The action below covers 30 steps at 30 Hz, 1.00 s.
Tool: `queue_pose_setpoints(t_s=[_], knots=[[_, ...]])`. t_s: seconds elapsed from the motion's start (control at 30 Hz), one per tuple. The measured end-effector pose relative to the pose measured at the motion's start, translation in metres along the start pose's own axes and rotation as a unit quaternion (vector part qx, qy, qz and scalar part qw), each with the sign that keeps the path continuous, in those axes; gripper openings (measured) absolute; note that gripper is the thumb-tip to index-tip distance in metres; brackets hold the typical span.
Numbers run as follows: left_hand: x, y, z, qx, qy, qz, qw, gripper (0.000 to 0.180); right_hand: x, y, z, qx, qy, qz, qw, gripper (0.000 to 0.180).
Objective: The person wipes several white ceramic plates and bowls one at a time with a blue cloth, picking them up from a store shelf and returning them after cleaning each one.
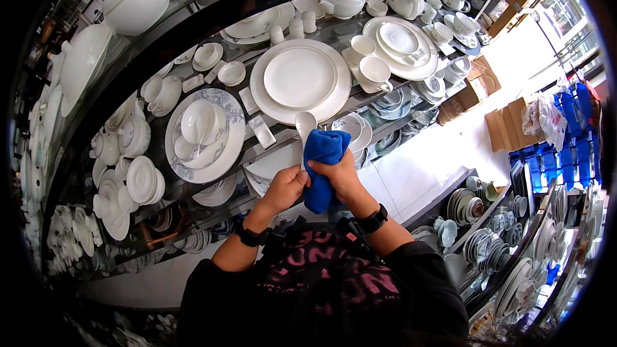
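Note:
In front of my chest, a white ceramic spoon (306, 123) points away from me, its bowl uppermost. My left hand (286, 190) is closed in a pinch around the lower end of its handle. My right hand (343, 175) grips a bunched blue cloth (325, 146), which lies against the right side of the handle and hides part of it. Both hands are close together, above the near edge of the display shelf. Just beyond the spoon's bowl lies a large white plate (258, 83) with a smaller plate (301, 77) stacked on it.
Left of the hands are a small rectangular white dish (261, 131) and a blue-patterned plate (234, 125) bearing a bowl. Cups (375, 71) stand to the right. Teapots (406, 1) line the back. Cardboard boxes (504, 127) and blue bins (565, 128) sit on the right.

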State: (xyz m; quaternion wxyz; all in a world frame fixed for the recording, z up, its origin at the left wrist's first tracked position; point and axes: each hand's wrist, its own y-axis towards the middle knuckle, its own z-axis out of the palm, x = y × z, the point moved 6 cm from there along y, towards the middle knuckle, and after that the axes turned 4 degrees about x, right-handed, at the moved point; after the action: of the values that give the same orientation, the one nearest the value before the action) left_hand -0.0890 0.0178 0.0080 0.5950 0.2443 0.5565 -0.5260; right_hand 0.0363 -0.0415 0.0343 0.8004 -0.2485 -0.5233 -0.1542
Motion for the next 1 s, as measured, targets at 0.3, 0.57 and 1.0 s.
queue_pose_setpoints(t_s=[0.3,0.57,1.0], knots=[[-0.005,-0.016,0.026,0.189,-0.219,0.010,0.957,0.038,0.020,0.012,-0.015,0.016,0.204,-0.015,0.979,0.051],[0.000,-0.015,0.022,0.196,-0.436,-0.035,0.878,0.039,0.018,0.003,0.011,0.105,0.249,0.039,0.962,0.052],[-0.058,-0.029,-0.002,-0.239,0.396,0.219,0.859,0.026,0.015,0.004,0.022,0.038,0.007,-0.012,0.999,0.047]])
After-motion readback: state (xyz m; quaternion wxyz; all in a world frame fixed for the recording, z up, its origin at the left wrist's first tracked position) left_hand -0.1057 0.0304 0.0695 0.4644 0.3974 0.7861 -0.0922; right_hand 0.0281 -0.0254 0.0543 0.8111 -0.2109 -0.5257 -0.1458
